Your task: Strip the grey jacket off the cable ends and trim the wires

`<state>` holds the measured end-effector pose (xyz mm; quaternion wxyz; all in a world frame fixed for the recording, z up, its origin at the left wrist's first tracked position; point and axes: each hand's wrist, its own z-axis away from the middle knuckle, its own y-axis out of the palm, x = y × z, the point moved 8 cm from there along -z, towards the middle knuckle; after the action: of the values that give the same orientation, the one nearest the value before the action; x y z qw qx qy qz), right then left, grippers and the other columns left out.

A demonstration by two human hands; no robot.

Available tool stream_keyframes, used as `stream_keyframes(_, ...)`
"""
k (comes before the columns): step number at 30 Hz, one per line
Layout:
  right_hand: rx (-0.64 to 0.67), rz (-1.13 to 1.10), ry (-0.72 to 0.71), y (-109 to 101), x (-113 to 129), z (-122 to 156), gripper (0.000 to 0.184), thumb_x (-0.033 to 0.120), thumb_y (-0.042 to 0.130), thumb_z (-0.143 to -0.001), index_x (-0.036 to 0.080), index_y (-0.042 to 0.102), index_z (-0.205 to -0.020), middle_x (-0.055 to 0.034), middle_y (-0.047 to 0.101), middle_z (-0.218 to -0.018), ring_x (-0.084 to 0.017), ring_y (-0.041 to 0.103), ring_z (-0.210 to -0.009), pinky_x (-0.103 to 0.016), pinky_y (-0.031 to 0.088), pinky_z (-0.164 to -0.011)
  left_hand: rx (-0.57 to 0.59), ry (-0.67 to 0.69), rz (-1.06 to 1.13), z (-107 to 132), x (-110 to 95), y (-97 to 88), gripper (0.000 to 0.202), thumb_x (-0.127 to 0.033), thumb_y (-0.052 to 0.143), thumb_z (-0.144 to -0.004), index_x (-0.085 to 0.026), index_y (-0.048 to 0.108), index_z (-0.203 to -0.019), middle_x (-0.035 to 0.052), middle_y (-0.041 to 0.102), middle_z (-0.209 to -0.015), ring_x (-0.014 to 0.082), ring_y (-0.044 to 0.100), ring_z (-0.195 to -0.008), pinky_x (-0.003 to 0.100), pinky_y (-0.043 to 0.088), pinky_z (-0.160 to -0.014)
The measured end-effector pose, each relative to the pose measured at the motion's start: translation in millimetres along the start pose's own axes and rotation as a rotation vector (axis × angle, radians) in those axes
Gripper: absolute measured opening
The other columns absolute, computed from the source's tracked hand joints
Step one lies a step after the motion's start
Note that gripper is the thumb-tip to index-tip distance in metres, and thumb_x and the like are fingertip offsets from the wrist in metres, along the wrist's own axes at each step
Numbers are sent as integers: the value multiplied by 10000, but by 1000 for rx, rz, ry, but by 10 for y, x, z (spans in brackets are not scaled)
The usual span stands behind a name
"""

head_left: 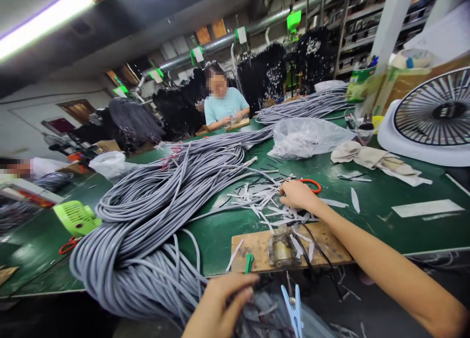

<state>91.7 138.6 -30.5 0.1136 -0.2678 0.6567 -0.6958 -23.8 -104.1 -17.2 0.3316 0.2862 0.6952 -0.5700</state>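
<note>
The person's right hand (298,195) lay palm down on a loose scatter of white plastic strips (262,201), out over the green desk (216,245). Its grip was bent and pressed down on the strips, though I could not tell whether it pinched any of them. Just beyond those fingers sat the orange handle of a pair of scissors (312,184), partly hidden by the hand. The left hand (220,303) hung at the near edge of the desk, its grip curled inward over something hidden or too blurred to tell. Just beside it, a wooden board (316,242) lay on the desk edge, carrying a metal clamp block (282,251), black wires (312,252) and a small green tool (248,263). A blue plastic clip (294,311) stood up below the board. A huge heap of grey cable (147,252) filled the desk to the left, its strands running on towards a seated co-worker in a pale blue shirt (225,107), whose hands worked at a small board. A clear plastic bag (304,138), a crumpled cloth (374,161) and a white fan (429,117) stood on the far right.
</note>
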Motion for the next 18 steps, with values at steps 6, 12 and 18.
stream_keyframes(6, -87, -19, 34, -94, -217, -77, 288, 194, 405, -774, 162, 681, -853, -143, 672, -838, -250, 628, -790, -297, 420, -646, -68, 149, -323, -1500, 165, -85, 177, -185, 528, -772, -185, 661, -888, 86, 663, -879, 213, 591, -827, 372, 426, -813)
stream_keyframes(12, -222, -120, 39, -182, -261, -112, 251, 253, 448, -782, 162, 682, -785, -119, 636, -875, -210, 597, -785, -268, 406, -657, -254, 184, -347, -1884, 254, 1, 36, -180, 611, -698, -169, 579, -690, 64, 556, -815, 204, 536, -808, 335, 417, -768)
stream_keyframes(18, -461, -390, 28, -436, -355, -103, 294, 230, 349, -839, 115, 611, -774, -119, 609, -806, -198, 557, -808, -283, 394, -745, -489, 243, -303, -1746, -194, -545, 180, -257, 436, -842, -184, 558, -950, 48, 558, -802, 165, 529, -711, 273, 391, -686)
